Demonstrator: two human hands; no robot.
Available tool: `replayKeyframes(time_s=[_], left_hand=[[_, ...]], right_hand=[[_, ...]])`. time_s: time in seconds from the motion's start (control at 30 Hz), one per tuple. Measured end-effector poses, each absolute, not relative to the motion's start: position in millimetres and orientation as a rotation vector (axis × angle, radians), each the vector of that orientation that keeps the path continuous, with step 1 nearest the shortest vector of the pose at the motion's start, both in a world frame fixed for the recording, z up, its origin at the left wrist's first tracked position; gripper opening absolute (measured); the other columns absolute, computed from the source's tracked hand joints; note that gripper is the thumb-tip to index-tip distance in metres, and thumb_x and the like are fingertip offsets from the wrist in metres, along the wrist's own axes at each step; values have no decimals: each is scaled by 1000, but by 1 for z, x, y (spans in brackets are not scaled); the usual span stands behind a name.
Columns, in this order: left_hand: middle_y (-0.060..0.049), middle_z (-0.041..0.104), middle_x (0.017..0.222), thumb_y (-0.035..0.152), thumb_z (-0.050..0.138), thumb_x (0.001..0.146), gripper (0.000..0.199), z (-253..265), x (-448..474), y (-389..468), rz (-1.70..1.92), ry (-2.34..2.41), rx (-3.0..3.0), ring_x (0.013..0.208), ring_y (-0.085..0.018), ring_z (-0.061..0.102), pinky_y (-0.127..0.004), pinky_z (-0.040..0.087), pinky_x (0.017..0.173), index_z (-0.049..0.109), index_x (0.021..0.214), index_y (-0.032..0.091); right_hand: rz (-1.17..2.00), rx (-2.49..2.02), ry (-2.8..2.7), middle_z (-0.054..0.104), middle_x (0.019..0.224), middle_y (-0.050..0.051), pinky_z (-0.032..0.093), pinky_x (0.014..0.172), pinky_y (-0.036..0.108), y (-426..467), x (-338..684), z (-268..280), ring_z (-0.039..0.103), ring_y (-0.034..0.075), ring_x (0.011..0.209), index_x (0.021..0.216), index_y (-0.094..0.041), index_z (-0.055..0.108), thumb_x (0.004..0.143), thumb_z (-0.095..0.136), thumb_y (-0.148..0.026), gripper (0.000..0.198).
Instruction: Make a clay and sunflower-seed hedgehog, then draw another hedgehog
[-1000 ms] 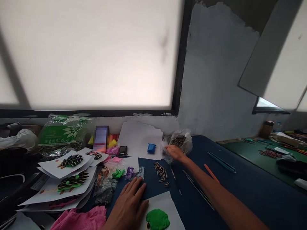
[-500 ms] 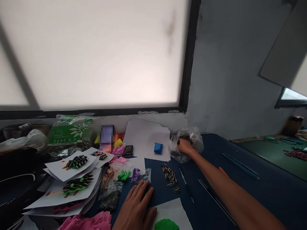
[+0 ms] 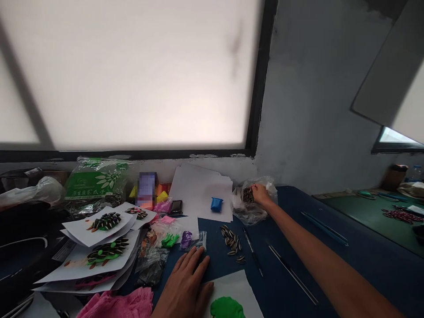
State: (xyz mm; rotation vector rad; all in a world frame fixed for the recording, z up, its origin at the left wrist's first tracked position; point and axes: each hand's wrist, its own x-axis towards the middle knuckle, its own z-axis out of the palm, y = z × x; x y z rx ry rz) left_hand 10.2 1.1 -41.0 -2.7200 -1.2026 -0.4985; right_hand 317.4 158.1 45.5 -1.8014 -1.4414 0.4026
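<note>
Right hand [image 3: 260, 194] of the person, seen in the head view, reaches into a clear plastic bag [image 3: 252, 215] that sits beyond and to the right of the pile of loose striped seeds [image 3: 232, 240]. Its fingers are curled together at the seeds in the bag [image 3: 247, 195], and whether they have hold of any cannot be told, since the fingertips are partly hidden. Left hand [image 3: 185, 278] lies palm down, nearer than the pile and to its left, fingers loosely extended and a little apart, gripping nothing visible. Its thumb is by the edge of a white sheet [image 3: 243, 287], on which a flat green shape [image 3: 228, 308] shows; this sheet lies on the near side of the pile.

On the blue counter [image 3: 298, 201], a pen [image 3: 253, 252] lies just right of the pile, and a slim metal tool [image 3: 293, 274] farther right. Beyond the pile, a blue packet [image 3: 216, 204] rests on white papers [image 3: 195, 185]. Left of the pile are a purple lump [image 3: 186, 240] and, past it, a bright green lump [image 3: 170, 240]. Well to the pile's left, seed-covered figures [image 3: 107, 251] show on stacked sheets, with a pink cloth [image 3: 119, 304] on their near side.
</note>
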Motion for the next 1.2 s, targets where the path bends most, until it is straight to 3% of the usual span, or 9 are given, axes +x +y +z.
replayKeyframes(time_s=[0.17,0.23,0.3,0.37,0.5,0.63,0.97,1.1,1.2], left_hand=[[-13,50,140,40,48,92,46,-36,14,-3,-459,-1292,-2764,127,-35,49,-51,49,98,57,131,18],[-12,50,140,39,49,91,45,-36,14,-4,-491,-1316,-2773,128,-34,48,-50,48,100,57,131,19],[-11,50,141,38,50,91,44,-37,14,-4,-531,-1328,-2777,129,-32,48,-49,47,101,57,131,20],[-10,50,141,36,50,91,43,-39,13,-4,-576,-1329,-2779,130,-31,47,-49,45,102,57,130,21],[-11,50,141,39,50,91,46,-43,13,-3,-647,-1370,-2740,131,-32,45,-51,43,104,55,132,21],[-13,47,143,42,50,90,54,-41,13,-4,-644,-1416,-2742,133,-33,42,-51,41,105,48,138,18],[-16,41,147,46,50,88,55,-44,9,-1,-691,-1429,-2670,133,-36,39,-52,37,104,52,135,18],[-11,63,114,27,51,85,30,-27,10,-7,-783,-1402,-2752,107,-28,56,-42,46,90,65,110,20],[-6,63,90,21,47,87,19,-16,12,-10,-782,-1415,-2887,86,-23,57,-36,48,75,66,87,21]], right_hand=[[657,-1733,-1618,59,119,9,53,82,41,120,293,63,62,21,98,120,-16,56,94,56,-32,30],[724,-1689,-1741,64,106,7,54,76,37,99,271,57,64,18,88,113,-14,59,94,55,-30,25],[732,-1650,-1860,67,88,6,52,74,32,77,249,46,64,17,80,98,-13,67,95,47,-16,21],[670,-1616,-1954,68,87,7,47,82,32,59,233,34,63,19,86,89,-14,69,88,51,-8,19],[536,-1584,-2037,64,107,11,42,92,35,34,226,24,60,24,100,100,-14,70,77,57,-4,28],[490,-1565,-2027,62,113,11,48,82,30,17,239,20,64,20,90,112,-16,66,80,53,-6,36],[383,-1549,-1939,67,94,9,51,64,24,2,246,7,66,15,73,106,-13,60,90,29,-4,37],[291,-1552,-1998,64,107,9,50,70,27,6,242,10,65,15,74,108,-17,60,93,40,-12,25],[205,-1619,-2037,63,109,10,46,70,28,4,245,13,63,19,81,97,-17,64,91,49,-14,17]])
